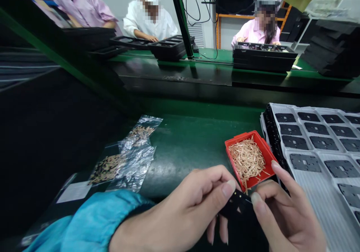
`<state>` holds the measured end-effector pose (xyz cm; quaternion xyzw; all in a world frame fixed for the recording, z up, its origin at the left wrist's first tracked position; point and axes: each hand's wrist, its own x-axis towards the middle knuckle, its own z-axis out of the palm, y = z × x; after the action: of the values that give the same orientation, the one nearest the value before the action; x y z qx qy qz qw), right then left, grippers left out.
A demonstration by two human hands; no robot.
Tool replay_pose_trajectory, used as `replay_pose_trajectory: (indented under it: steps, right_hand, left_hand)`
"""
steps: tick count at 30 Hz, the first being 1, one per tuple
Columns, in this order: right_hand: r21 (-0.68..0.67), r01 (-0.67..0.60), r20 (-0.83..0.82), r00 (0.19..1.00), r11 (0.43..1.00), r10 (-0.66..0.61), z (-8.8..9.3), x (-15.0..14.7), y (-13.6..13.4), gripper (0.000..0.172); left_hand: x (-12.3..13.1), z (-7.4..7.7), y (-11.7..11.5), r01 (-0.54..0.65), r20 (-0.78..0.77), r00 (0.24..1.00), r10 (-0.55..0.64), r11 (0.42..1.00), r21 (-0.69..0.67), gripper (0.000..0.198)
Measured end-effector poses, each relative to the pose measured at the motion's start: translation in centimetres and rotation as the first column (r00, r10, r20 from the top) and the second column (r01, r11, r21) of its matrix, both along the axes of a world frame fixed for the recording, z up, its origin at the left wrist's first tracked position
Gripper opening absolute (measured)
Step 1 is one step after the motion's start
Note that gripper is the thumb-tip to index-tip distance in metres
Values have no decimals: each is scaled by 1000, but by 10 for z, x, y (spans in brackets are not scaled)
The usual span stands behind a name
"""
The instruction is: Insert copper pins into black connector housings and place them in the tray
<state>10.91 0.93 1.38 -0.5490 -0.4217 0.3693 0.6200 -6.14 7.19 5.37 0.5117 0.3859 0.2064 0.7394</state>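
Low in the view, a small thin black plate [244, 206] with a few gold-coloured spots is held between both hands. My left hand [191, 203], in a teal sleeve, grips its left part with thumb and fingers. At the plate's right edge my right hand [292, 210] pinches with thumb and index finger; whether a small strip is also between them cannot be made out. Just beyond the hands stands a red bin [266, 150], partly filled with thin tan strips [247, 158]. The plate's lower part is dark and hard to see.
White moulded trays [312, 203] of grey plates are stacked at right. Clear bags [135, 162] of small parts and a white paper [73, 192] lie left on the green table [185, 139]. A green post [84, 72] slants at left. Co-workers sit behind black bins [261, 60] opposite.
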Motion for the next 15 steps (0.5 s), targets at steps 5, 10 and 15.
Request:
replay_pose_trajectory:
  steps: [5,10,15]
  right_hand:
    - [3,3,147,989,1000,-4,-8,8,1,41]
    - [80,-73,509,861,994,22,-17,28,8,39]
    - [115,-326,527,821,938,221,-27,35,13,36]
  left_hand:
    - [-2,-2,1,-14,-85,996,24,994,106,24]
    - [-6,-8,116,-232,-203,907,369,841,489,23]
    - [9,-42,230,-165,-409,752,516,749,642,36]
